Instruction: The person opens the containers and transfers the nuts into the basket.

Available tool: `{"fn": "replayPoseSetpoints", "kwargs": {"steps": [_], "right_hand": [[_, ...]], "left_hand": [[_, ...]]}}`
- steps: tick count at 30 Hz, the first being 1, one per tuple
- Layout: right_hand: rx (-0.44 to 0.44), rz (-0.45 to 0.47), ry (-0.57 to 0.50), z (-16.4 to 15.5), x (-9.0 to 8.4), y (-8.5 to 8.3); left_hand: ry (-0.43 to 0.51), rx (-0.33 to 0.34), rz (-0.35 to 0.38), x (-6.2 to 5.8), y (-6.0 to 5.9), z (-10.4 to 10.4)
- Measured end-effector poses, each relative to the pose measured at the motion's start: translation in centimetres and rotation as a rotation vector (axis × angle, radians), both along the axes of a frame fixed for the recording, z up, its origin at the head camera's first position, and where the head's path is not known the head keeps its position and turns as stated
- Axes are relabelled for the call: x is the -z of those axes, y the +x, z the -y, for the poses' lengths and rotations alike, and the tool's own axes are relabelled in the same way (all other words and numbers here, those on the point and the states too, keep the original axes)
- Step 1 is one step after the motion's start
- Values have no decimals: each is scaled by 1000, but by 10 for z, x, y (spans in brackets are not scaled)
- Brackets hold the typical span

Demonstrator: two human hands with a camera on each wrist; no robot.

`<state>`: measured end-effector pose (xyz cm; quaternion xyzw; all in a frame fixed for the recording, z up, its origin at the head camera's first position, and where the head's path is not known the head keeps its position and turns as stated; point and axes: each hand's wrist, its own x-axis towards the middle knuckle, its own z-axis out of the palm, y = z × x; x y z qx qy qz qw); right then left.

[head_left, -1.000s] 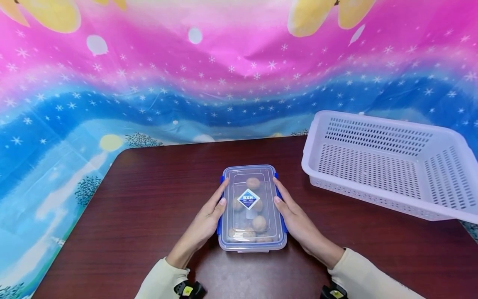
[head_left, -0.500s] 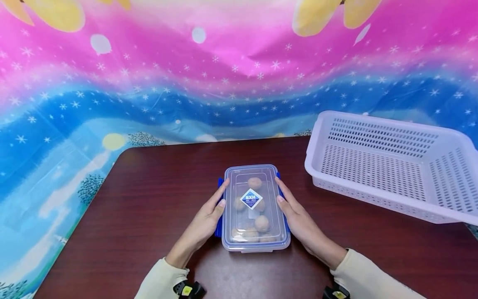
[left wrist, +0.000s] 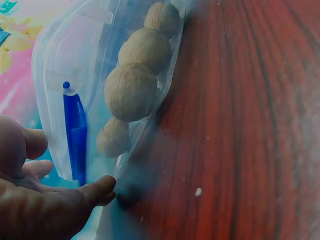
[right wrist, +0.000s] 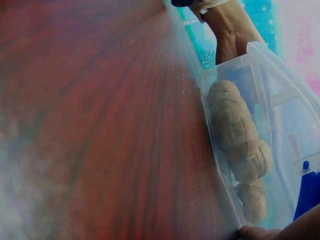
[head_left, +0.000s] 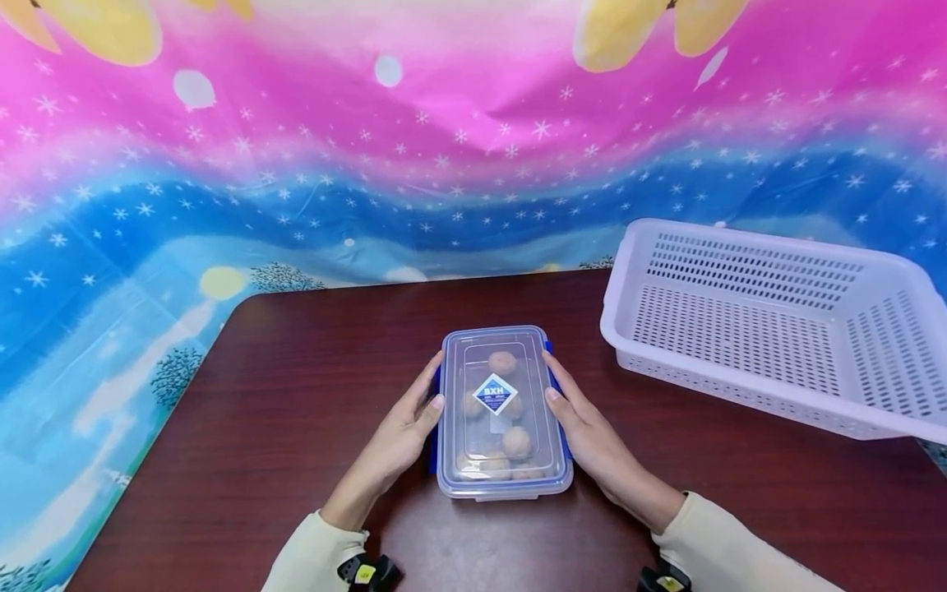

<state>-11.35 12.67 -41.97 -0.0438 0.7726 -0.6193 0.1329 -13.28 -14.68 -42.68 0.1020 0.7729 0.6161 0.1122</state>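
Both hands flank the clear container (head_left: 503, 411) at the middle of the dark wooden table (head_left: 296, 395): the left hand (head_left: 403, 436) lies with straight fingers along its left long side, thumb at the lid edge, and the right hand (head_left: 592, 436) mirrors it on the right, neither curled round anything. Each rests against a blue side clasp (left wrist: 75, 135). Inside, walnuts (left wrist: 131, 91) lie loose, heaped toward the container's near end.

It looks like stiff, smooth plastic, light for its size; the nuts would probably roll and shift the weight if it tilts. The long sides under the lid rim seem the surest hold, since the walls may be slick.

Right of the container, well apart, sits a white perforated basket (head_left: 769, 329), its rim higher than the lid. Bare tabletop lies open left of the container and beyond it, up to the table's far edge, where a colourful backdrop (head_left: 296, 164) hangs.
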Motion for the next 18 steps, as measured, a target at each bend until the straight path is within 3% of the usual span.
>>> {"fn": "replayPoseSetpoints", "kwargs": {"steps": [11, 18], "right_hand": [[8, -14, -13, 1, 0, 1], [6, -3, -4, 0, 0, 0]], "left_hand": [[68, 9, 85, -2, 3, -7], [52, 13, 68, -3, 5, -11]]}}
